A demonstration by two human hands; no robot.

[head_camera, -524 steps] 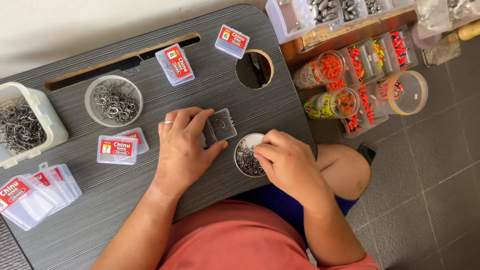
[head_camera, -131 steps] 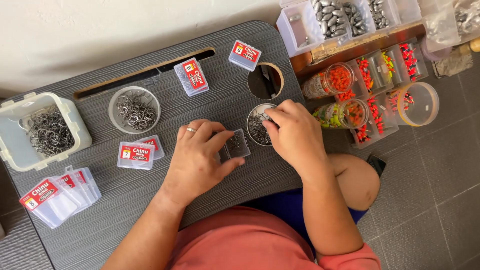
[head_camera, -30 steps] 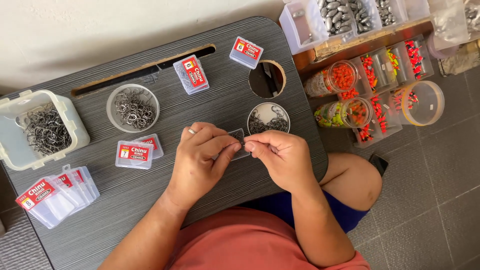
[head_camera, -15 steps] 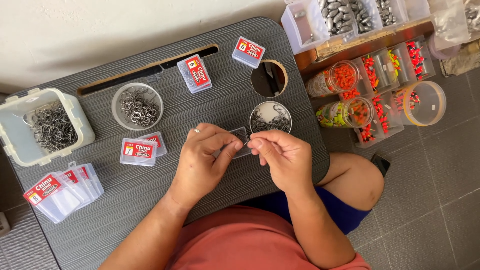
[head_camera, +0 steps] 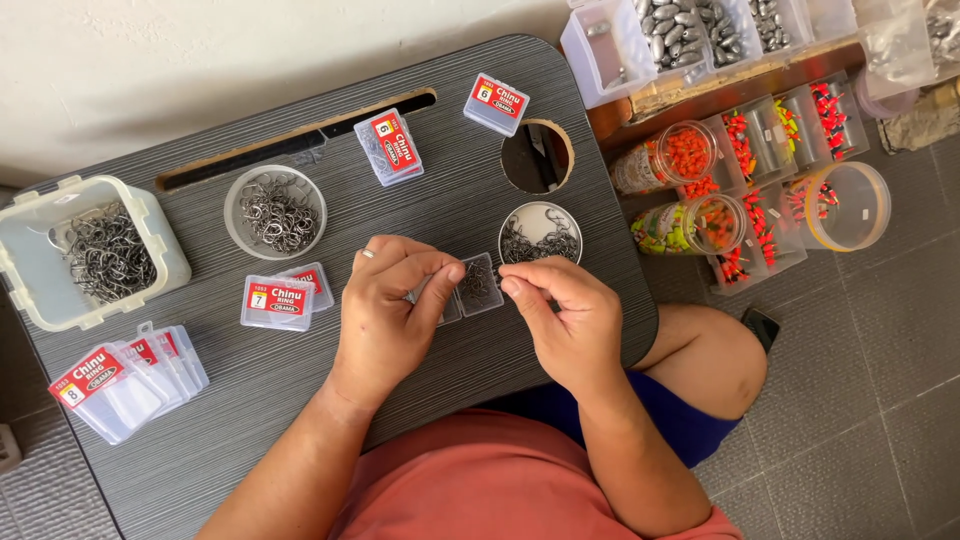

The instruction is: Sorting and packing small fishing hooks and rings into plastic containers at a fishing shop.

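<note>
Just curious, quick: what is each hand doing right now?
Left hand: closed, holding the small clear box.
Right hand: fingertips pinched at the box; contents too small to tell.

Bare dark lap table (head_camera: 300, 400) is lying open in the lower middle of the frame, below the left hand (head_camera: 385, 315) and the right hand (head_camera: 560, 325), so a hand can pass there freely. A narrower free strip is running along the upper middle, between the round dish of hooks (head_camera: 275, 212) and the small labelled box (head_camera: 388, 147). In the left part, the square tub of hooks (head_camera: 95, 255) and the stack of clear boxes (head_camera: 130, 375) are blocking the way. Just above the right hand, the small tin of hooks (head_camera: 540, 235) and the round hole (head_camera: 537, 157) are leaving little room. The right edge is being crowded by jars of beads (head_camera: 680, 190).
</note>
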